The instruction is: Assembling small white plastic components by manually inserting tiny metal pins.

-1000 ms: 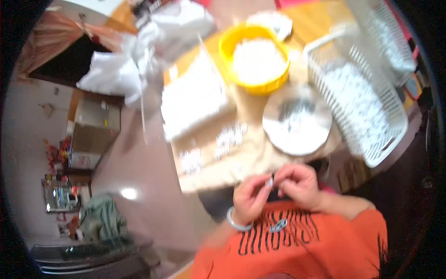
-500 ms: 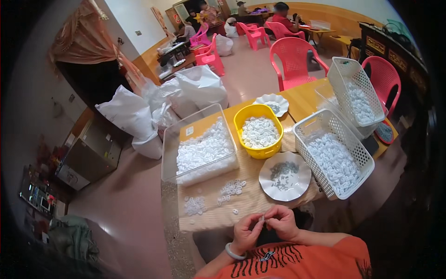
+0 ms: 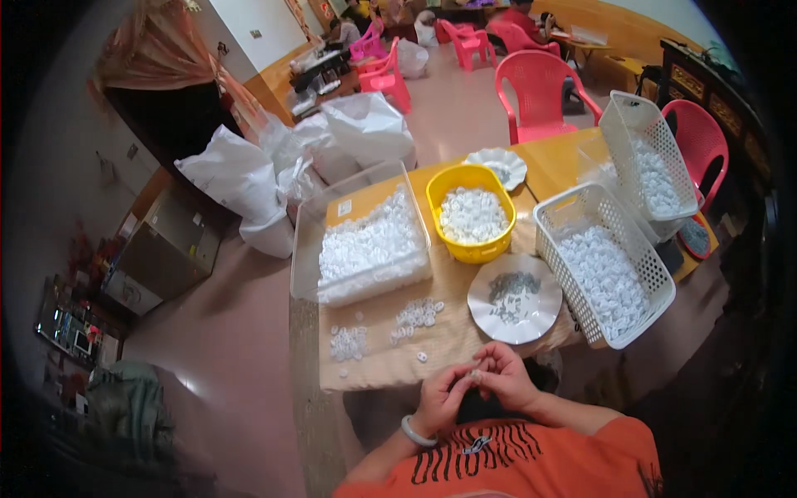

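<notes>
Just past the table's near edge, my left hand [image 3: 440, 397] and my right hand [image 3: 508, 382] meet with fingers pinched together. A tiny pale piece seems to be between the fingertips, too small to name. A pale bangle [image 3: 418, 432] circles my left wrist. Nearest to the hands on the table are a lone small white plastic piece [image 3: 422, 357] with holes and a wavy-rimmed white plate [image 3: 521, 330] with small grey parts. Further left lie a loose group of white ring-like pieces [image 3: 419, 313] and a smaller pile of clear ones [image 3: 348, 342].
A clear bin [image 3: 305, 282] of white pieces stands left, a yellow basket [image 3: 471, 251] mid-table, white perforated baskets [image 3: 660, 303] right. Behind are another wavy plate [image 3: 508, 159], pink chairs [image 3: 540, 87] and white sacks [image 3: 228, 178]. A person in red [image 3: 521, 18] sits far back.
The view has tipped slightly, so the table and its things sit higher in the picture. My hands stay together; the fingers have shifted a little around the tiny piece.
</notes>
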{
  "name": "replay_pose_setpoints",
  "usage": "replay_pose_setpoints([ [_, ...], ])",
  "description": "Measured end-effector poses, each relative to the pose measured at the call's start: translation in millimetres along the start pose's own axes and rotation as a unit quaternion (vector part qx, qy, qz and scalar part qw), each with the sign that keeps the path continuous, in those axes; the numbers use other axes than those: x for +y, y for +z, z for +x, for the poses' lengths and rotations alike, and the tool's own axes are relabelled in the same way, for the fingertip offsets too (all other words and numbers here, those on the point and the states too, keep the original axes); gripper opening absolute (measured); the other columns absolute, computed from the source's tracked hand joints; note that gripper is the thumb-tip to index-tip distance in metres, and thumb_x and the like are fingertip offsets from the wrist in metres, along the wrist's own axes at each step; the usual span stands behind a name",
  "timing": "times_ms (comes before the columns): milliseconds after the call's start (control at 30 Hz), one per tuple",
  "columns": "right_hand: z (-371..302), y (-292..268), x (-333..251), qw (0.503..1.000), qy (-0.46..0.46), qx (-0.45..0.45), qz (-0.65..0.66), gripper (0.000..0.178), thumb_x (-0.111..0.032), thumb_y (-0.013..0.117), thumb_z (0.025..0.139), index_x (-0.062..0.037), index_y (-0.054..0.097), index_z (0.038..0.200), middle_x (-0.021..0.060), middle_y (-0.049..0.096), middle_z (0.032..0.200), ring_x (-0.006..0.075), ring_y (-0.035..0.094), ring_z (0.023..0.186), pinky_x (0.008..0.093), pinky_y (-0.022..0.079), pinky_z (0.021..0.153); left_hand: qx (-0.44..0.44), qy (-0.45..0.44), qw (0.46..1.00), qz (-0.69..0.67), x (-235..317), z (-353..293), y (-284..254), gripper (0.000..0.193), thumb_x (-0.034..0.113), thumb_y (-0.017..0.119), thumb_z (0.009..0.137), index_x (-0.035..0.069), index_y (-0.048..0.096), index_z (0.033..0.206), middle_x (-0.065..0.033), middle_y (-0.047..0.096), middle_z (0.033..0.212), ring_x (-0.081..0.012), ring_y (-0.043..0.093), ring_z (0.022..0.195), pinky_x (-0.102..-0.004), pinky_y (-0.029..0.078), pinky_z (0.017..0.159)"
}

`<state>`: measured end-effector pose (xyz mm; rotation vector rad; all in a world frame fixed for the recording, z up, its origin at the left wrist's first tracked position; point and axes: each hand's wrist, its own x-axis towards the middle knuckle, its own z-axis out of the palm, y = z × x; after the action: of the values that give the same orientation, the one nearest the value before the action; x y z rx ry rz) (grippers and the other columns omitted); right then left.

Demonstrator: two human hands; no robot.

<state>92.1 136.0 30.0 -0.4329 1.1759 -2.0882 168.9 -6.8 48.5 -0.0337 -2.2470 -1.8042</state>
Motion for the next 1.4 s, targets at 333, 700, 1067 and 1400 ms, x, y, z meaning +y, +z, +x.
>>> replay_pose_setpoints([
  [333,6.5,3.0,-21.3,0.999,-0.004,-0.019,-0.034,0.031,-0.001,0.060,0.081,-0.0025,0.055,0.111,0.0009,0.062,0.085,0.0043,0.055,0.070,0.0172,0.043,0.058,-0.037,-0.136,0.939,-0.314,9.4,23.9,-9.7,0.027,0.002,0.056,0.085,0.003,0.041,0.107,-0.0037,0.057,0.079,-0.0087,0.056,0.071,-0.0184,0.044,0.061],
  [700,-8.9,0.3,-12.2,0.993,-0.079,-0.071,-0.047,0.030,0.002,0.063,0.078,0.0027,0.057,0.107,0.0052,0.061,0.092,0.0066,0.057,0.074,0.0183,0.046,0.064,-0.012,-0.096,0.974,-0.203,15.2,4.7,-0.1,0.010,0.008,0.051,0.089,-0.001,0.052,0.083,-0.0016,0.056,0.072,-0.0064,0.049,0.064,-0.0203,0.041,0.058],
  [1067,-4.6,0.2,-8.1,0.969,-0.184,-0.068,-0.148,0.031,0.000,0.068,0.074,0.0031,0.060,0.104,0.0060,0.062,0.088,0.0089,0.059,0.075,0.0214,0.046,0.065,-0.049,-0.001,0.998,-0.041,14.9,5.8,-0.5,0.017,0.010,0.046,0.089,-0.001,0.050,0.076,-0.0092,0.050,0.062,-0.0193,0.048,0.050,-0.0280,0.039,0.049],
  [1400,-4.6,-0.5,-1.7,0.932,-0.279,-0.055,-0.225,0.026,-0.005,0.073,0.070,0.0019,0.061,0.092,0.0092,0.061,0.077,0.0136,0.059,0.064,0.0227,0.045,0.056,0.036,0.115,0.990,0.073,10.3,-1.2,14.8,0.016,0.008,0.043,0.086,-0.001,0.049,0.074,-0.0123,0.045,0.059,-0.0294,0.045,0.046,-0.0360,0.035,0.044],
])
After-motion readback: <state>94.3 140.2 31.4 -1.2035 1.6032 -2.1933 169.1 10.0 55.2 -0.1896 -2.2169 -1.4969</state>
